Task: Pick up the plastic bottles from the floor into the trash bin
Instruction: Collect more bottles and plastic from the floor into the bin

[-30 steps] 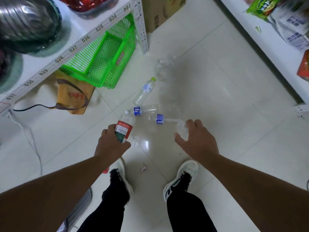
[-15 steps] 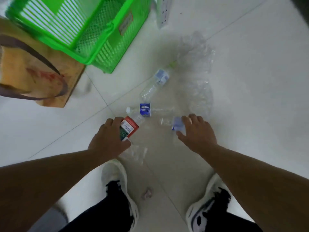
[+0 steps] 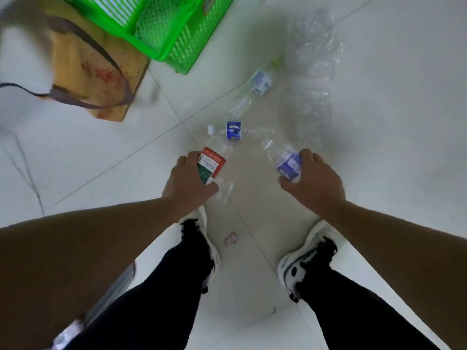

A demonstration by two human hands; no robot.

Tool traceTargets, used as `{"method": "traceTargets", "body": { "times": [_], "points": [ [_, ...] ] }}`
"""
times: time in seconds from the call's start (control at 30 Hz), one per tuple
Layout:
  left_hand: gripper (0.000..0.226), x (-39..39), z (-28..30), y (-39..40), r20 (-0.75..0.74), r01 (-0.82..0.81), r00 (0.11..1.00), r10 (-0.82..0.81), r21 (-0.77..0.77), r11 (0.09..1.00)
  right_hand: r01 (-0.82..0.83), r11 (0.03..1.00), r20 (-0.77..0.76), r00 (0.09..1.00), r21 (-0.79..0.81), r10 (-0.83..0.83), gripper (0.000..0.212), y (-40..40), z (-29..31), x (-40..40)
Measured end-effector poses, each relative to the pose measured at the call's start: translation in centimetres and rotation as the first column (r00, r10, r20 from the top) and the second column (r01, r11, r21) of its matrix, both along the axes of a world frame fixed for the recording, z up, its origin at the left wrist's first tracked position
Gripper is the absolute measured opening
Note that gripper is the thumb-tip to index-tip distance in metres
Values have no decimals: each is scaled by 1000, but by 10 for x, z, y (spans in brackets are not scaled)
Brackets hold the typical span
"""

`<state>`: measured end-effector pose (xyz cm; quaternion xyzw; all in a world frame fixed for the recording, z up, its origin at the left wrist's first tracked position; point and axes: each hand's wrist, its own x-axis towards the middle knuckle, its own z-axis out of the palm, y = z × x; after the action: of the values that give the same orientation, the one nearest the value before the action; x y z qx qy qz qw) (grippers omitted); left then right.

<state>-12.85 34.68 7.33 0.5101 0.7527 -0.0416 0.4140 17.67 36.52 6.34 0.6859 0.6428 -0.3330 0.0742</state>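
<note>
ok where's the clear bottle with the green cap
In the head view, the clear plastic bottle with the green cap lies on the floor, upper middle, just right of the green plastic basket and beyond the blue-banded bottle.

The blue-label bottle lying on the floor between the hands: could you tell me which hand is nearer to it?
Left. The left hand is just below the blue-label bottle; the right hand is farther, down to its right.

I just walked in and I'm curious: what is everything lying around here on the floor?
Red-labelled clear plastic bottle: one, in left hand.
Blue-labelled clear plastic bottle: one, in right hand.
Clear plastic bottles on floor: two, dark blue band, pale label with green cap.
Crumpled clear plastic: pile, far right.
Green plastic basket: one, top.
Brown paper bag: one, left.
Pink scrap: one, between shoes.
Hands: left hand, right hand.
</note>
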Motion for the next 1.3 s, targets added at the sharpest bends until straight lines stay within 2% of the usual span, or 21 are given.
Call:
{"method": "traceTargets", "body": {
  "times": [0.13, 0.23, 0.33, 0.43, 0.53, 0.7, 0.93, 1.07, 1.3],
  "points": [
    [82, 0, 86, 14, 17, 46, 999, -46, 7, 999, 1, 999, 8, 1000, -35, 0, 60, 9, 98, -10],
    [84, -4, 142, 25, 26, 27, 999, -27, 13, 1000, 111, 993, -8, 994, -29, -112, 56, 17, 152, -22],
    [88, -11, 179, 34, 38, -21, 999, 19, 50, 999, 248, 968, -62, 966, -43, -251, 55, 30, 188, -32],
    [83, -18, 203, 36, 80, -119, 991, 111, 104, 987, 298, 952, -136, 943, -64, -304, 58, 40, 209, -39],
    [70, -19, 218, 25, 133, -273, 958, 254, 159, 949, 274, 960, -176, 944, -56, -280, 59, 42, 220, -42],
    [67, -10, 240, -24, 176, -516, 853, 492, 143, 845, 286, 951, -277, 910, -116, -307, 59, 24, 249, -53],
    [57, -18, 246, -107, 227, -636, 767, 600, 152, 756, 168, 966, -333, 915, -196, -227, 61, -20, 261, -84],
    [56, -34, 243, -158, 246, -723, 691, 680, 226, 653, 141, 964, -331, 920, -223, -212, 60, -53, 254, -109],
    [57, -112, 237, -265, 342, -821, 569, 748, 175, 544, 34, 959, -257, 960, -280, -109, 65, -131, 247, -189]
  ]
}}
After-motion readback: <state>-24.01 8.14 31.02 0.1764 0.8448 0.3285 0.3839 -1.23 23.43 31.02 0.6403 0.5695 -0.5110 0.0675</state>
